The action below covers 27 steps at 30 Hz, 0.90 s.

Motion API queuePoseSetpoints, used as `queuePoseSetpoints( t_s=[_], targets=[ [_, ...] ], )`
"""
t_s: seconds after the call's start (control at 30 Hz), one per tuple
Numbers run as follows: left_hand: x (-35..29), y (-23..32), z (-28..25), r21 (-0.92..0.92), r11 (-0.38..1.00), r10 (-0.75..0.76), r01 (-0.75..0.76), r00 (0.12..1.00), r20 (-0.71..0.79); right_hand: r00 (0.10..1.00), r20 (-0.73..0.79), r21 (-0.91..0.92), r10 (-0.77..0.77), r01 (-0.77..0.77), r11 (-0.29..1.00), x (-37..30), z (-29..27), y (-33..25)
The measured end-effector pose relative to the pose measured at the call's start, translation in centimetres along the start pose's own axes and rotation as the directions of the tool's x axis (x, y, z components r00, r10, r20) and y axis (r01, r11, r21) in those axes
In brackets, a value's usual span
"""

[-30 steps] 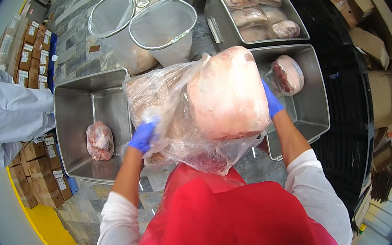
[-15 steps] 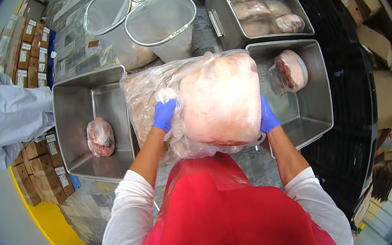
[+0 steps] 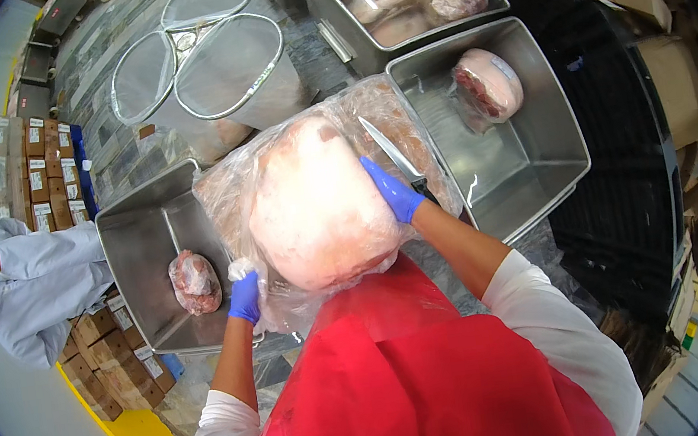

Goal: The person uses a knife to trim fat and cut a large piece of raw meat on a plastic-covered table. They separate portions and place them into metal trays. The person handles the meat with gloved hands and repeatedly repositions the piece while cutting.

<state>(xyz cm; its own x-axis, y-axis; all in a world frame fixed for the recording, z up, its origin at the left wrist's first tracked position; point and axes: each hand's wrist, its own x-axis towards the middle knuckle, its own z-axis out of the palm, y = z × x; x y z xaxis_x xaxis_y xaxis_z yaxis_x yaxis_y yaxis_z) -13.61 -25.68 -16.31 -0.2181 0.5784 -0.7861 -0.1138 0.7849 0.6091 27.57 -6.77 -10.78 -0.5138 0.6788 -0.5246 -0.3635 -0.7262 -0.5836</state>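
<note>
Left hand [image 3: 244, 300] clenches plastic film [image 3: 267, 301] near-left of the meat block [image 3: 320, 208]; right hand [image 3: 394, 191], fingers extended, lies against its right side, beside a knife [image 3: 394, 153].

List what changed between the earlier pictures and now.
The large meat piece shifted left, exposing a knife; the left hand, clutching plastic film, moved left and toward the person. The right hand stays against the meat; the smaller pieces in both bins stayed put.

Upper steel tub [image 3: 360, 58] cut off above, carton labels [image 3: 37, 180] too small to read; white wad [image 3: 242, 269] at left hand [image 3: 243, 301] indistinct
</note>
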Motion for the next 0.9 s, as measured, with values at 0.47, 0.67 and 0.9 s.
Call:
queuePoseSetpoints(
  t_s=[0.47,0.67,0.9],
  targets=[
    [-2.3,2.6,4.8,-0.639,0.747,-0.057,0.183,0.976,0.212,0.827,-0.49,-0.698,-0.274,-0.184,0.692,-4.6,5.9,2.1],
    [-8.6,8.8,6.9,-0.555,0.831,0.087,0.022,0.982,0.169,0.954,-0.29,0.129,0.072,-0.035,0.991,-1.7,0.2,1.4],
    [-13.6,20.3,17.0,0.042,0.892,0.4,-0.45,0.829,0.39,0.97,-0.215,-0.291,-0.112,0.046,0.956,-2.0,-2.4,-2.5]
  ],
)
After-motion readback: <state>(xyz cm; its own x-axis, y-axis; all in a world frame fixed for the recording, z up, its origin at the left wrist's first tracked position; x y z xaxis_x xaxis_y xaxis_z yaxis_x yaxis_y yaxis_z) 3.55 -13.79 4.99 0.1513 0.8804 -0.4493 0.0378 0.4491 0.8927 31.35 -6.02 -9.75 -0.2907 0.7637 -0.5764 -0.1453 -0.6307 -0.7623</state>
